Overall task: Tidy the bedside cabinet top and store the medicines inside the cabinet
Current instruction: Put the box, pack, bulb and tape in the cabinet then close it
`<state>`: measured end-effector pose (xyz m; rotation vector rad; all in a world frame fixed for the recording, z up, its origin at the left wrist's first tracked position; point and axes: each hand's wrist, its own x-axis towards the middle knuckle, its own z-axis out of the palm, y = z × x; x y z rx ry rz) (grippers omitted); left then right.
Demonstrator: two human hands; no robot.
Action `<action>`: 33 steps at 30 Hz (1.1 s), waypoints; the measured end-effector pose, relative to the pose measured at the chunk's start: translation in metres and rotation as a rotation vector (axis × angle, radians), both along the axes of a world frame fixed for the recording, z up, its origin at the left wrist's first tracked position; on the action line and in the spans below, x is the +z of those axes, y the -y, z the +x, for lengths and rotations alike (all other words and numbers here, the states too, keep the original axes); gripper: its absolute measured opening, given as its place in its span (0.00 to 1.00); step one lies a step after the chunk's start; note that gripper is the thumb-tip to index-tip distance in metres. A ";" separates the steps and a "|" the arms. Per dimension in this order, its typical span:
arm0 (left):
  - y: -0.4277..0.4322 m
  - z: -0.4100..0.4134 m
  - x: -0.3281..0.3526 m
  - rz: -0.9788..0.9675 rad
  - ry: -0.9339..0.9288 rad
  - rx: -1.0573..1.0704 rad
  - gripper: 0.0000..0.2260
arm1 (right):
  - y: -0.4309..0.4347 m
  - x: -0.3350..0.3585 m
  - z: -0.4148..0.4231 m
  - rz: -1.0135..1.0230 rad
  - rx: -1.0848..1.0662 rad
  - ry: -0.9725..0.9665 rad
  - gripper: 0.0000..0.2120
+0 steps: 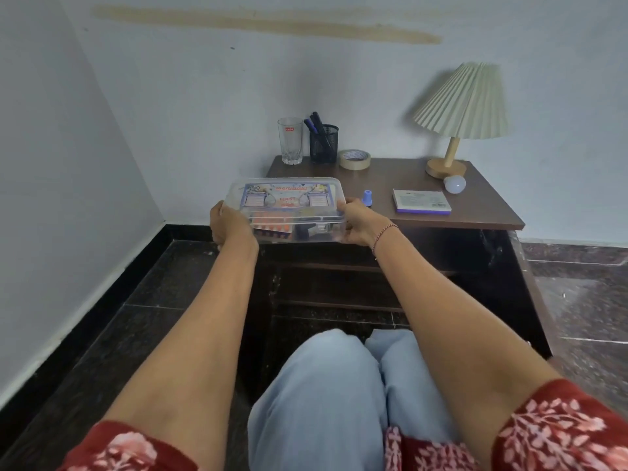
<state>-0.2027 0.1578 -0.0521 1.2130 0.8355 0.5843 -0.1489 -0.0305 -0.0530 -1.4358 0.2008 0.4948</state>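
Observation:
A clear plastic first-aid box (289, 205) with a printed lid and blister packs of pills inside is held in the air at the front left corner of the dark wooden bedside cabinet (482, 212). My left hand (228, 226) grips its left end and my right hand (358, 222) grips its right end. Below the box the cabinet front (339, 283) is dark, with shelves faintly visible; the cabinet door (523, 287) stands open at the right.
On the cabinet top stand a drinking glass (290, 141), a mesh pen holder (323, 142), a tape roll (354, 159), a pleated lamp (455, 120), a white bulb (454, 184), a small blue cap (367, 198) and a flat box (422, 201). Walls close the left and back.

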 end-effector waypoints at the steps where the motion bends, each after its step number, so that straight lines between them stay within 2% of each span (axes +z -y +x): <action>1: 0.004 -0.006 -0.001 -0.003 0.000 -0.007 0.15 | 0.007 0.001 -0.005 -0.009 0.014 -0.019 0.16; 7: 0.032 -0.035 -0.011 -0.066 -0.009 -0.036 0.16 | 0.051 0.002 -0.041 -0.057 0.119 -0.172 0.18; 11: 0.051 -0.049 -0.024 -0.111 0.029 -0.033 0.15 | 0.077 -0.005 -0.054 -0.028 0.155 -0.186 0.19; 15: 0.064 -0.056 -0.040 -0.195 0.015 -0.055 0.13 | 0.096 -0.011 -0.062 -0.098 0.173 -0.221 0.20; 18: 0.072 -0.056 -0.055 -0.165 -0.020 -0.081 0.12 | 0.111 -0.019 -0.066 -0.118 0.180 -0.248 0.18; 24: 0.092 -0.035 -0.078 -0.175 -0.140 -0.202 0.11 | 0.136 -0.043 -0.059 -0.170 0.041 -0.244 0.08; 28: 0.107 -0.007 -0.093 -0.079 -0.211 -0.266 0.08 | 0.146 -0.063 -0.043 -0.227 -0.126 -0.208 0.04; 33: 0.126 0.032 -0.117 -0.002 -0.275 -0.362 0.08 | 0.160 -0.097 -0.023 -0.295 -0.313 -0.144 0.04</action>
